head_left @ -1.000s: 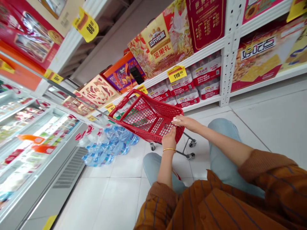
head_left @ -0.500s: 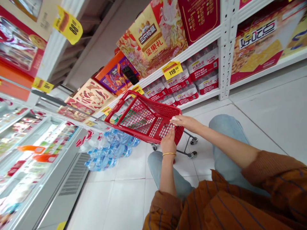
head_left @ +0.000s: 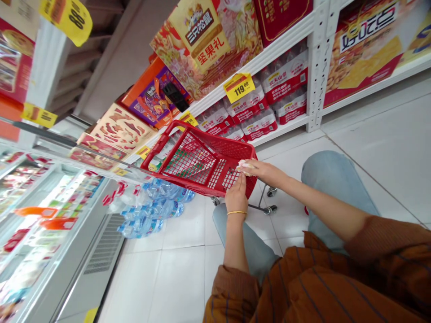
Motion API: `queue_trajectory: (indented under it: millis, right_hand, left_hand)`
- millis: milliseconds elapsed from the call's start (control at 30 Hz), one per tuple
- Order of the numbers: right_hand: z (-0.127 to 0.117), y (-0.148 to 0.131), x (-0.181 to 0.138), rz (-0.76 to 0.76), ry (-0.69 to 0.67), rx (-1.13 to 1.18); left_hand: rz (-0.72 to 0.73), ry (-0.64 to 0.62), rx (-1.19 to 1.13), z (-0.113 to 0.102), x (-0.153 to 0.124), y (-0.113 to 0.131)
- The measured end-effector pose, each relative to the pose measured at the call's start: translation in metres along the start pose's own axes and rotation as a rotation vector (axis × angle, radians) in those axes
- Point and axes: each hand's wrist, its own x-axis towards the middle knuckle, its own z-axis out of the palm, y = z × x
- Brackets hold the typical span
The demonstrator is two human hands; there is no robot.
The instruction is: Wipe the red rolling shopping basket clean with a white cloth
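Observation:
A small red shopping cart (head_left: 191, 172) with a plastic mesh basket stands in front of me. My left hand (head_left: 237, 195), a gold bangle at its wrist, grips the near end of the basket. Beside it, my right hand (head_left: 266, 171) presses a pale crumpled cloth (head_left: 247, 168) against the inside of that same end, its fingers closed over it. The cloth is partly hidden by the fingers, and its exact material cannot be made out. The basket holds no goods that I can see.
Shelves beyond the cart carry a nut gift box (head_left: 202, 40) and red-wrapped water packs (head_left: 247, 107). Large blue water bottles (head_left: 151, 211) stand on the floor at left, by a refrigerated case (head_left: 81, 264). My bent knees (head_left: 336, 179) flank the cart's wheels (head_left: 270, 210).
My right hand and the cloth have shifted slightly along the basket's near end, and more of the cloth shows. My left hand keeps its place on the cart. The view has tilted a little.

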Motion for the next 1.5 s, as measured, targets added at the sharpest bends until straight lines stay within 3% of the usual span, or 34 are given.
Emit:
queue_trajectory:
  millis: [300, 567, 733, 933, 1133, 1333, 1500]
  right_hand:
    - [-0.001, 0.009, 0.005, 0.192, 0.206, -0.238]
    - [0.039, -0.017, -0.009, 0.362, 0.535, -0.049]
    - [0.079, -0.044, -0.039, 0.39, 0.518, 0.014]
    - [0.112, -0.07, -0.042, 0.335, 0.542, 0.044]
    - [0.132, -0.049, -0.037, 0.311, 0.561, 0.018]
    - [0.144, -0.029, -0.049, 0.222, 0.522, 0.025]
    - [0.153, -0.018, -0.054, 0.219, 0.517, -0.011]
  left_hand:
    - [0.109, -0.146, 0.025, -0.008, 0.015, -0.014]
    - [0.405, -0.098, 0.024, -0.015, 0.015, -0.045]
    - [0.472, -0.03, 0.124, -0.019, 0.003, -0.054]
    - [0.44, 0.123, 0.155, 0.005, -0.024, -0.057]
    - [0.41, 0.217, 0.153, 0.026, -0.033, -0.062]
    - [0.444, 0.135, 0.144, 0.029, -0.03, -0.073]
    - [0.556, 0.098, 0.13, 0.024, -0.023, -0.082]
